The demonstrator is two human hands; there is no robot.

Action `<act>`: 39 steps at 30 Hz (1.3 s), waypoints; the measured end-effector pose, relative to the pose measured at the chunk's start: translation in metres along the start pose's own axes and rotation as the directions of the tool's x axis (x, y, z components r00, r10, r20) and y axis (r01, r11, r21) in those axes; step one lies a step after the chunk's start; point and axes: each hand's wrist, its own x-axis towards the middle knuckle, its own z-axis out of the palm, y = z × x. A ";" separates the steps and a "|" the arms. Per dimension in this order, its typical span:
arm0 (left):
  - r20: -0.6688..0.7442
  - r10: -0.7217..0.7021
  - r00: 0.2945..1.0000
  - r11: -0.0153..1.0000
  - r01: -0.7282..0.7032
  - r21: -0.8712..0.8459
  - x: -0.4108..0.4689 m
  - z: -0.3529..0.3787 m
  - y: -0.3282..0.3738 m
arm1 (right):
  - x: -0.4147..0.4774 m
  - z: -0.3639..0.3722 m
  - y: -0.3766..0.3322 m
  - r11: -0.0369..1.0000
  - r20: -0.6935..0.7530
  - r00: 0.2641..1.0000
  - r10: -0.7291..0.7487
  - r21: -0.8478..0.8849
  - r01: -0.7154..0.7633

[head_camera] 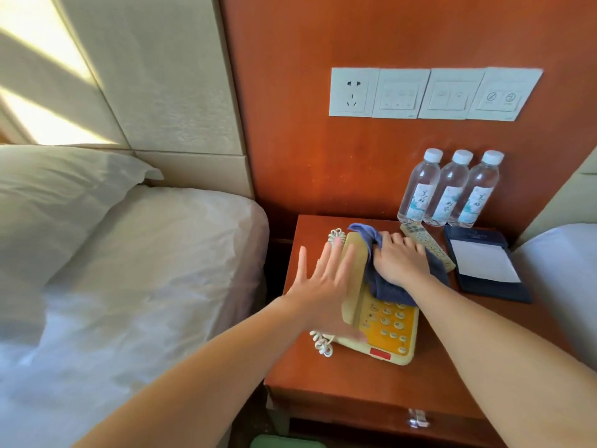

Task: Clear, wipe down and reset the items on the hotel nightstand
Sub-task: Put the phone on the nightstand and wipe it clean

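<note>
Wooden nightstand (355,383) sits btwn two beds, w/ a cream & orange desk phone (387,331) on its left half, keypad toward the near edge. A blue cloth (387,291) lies bunched on the far part of the phone, spilling over the cradle area and touching the handset (353,276), which lies along the phone's left side. Right hand (400,257) is on top of the cloth: fingers together and bent over the bunch, thumb tucked into a fold, gripping it against the phone. Left hand (323,286) is over the handset's left edge w/ fingers straight and spread apart, holding nothing; can't tell if the palm actually touches the handset. Coiled cord (321,344) shows at the phone's near left corner and again at the far left. A remote (420,236) lies just right of the cloth, partly under the right hand's far side. Three water bottles (449,192) stand upright in a tight row at the far right, against the wood back panel. A dark notepad folder (484,263) w/ white paper lies flat on the right side, near the remote. White socket & switch plates (433,93) are on the panel above. Left bed (145,270) has white sheets and a pillow (64,189).
</note>
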 end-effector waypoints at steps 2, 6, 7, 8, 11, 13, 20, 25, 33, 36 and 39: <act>0.034 0.079 0.996 0.988 -0.083 0.133 0.009 0.001 0.008 | 0.008 -0.005 0.005 0.999 0.038 0.999 -0.010 0.034 0.009; 0.056 0.061 0.997 0.974 -0.072 0.214 0.012 0.006 0.012 | 0.015 -0.011 0.014 0.994 0.099 0.993 -0.057 0.101 0.047; 0.057 0.058 0.997 0.972 -0.069 0.225 0.011 0.006 0.012 | 0.016 -0.012 0.016 0.992 0.102 0.993 -0.062 0.117 0.050; 0.061 0.055 0.997 0.970 -0.068 0.235 0.011 0.005 0.012 | 0.015 -0.012 0.018 0.990 0.091 0.994 -0.067 0.130 0.055; 0.077 0.032 0.996 0.970 -0.050 0.240 0.009 0.001 0.015 | 0.008 -0.005 0.023 0.986 -0.041 0.993 -0.107 0.121 0.111; 0.083 0.021 0.996 0.969 -0.041 0.244 0.008 -0.001 0.018 | -0.002 0.002 0.028 0.986 -0.111 0.987 -0.115 0.109 0.127; 0.187 0.034 0.982 0.973 -0.075 0.220 0.008 -0.007 0.017 | -0.062 0.030 0.028 0.988 -0.242 0.959 -0.148 0.012 0.156; 0.192 0.058 0.980 0.961 -0.107 0.255 0.008 -0.005 0.014 | -0.120 0.050 0.013 0.992 -0.145 0.982 -0.118 0.019 0.122; 0.137 0.153 0.979 0.949 -0.185 0.256 0.011 0.003 -0.005 | -0.137 0.049 0.008 0.993 -0.162 0.980 -0.117 0.015 0.121; 0.111 0.153 0.982 0.964 -0.173 0.200 0.011 0.006 -0.006 | -0.102 0.040 0.010 0.995 -0.118 0.989 -0.089 0.034 0.094; 0.082 0.148 0.986 0.969 -0.161 0.190 0.010 0.008 -0.006 | -0.062 0.026 0.011 0.998 -0.057 0.997 -0.047 0.041 0.049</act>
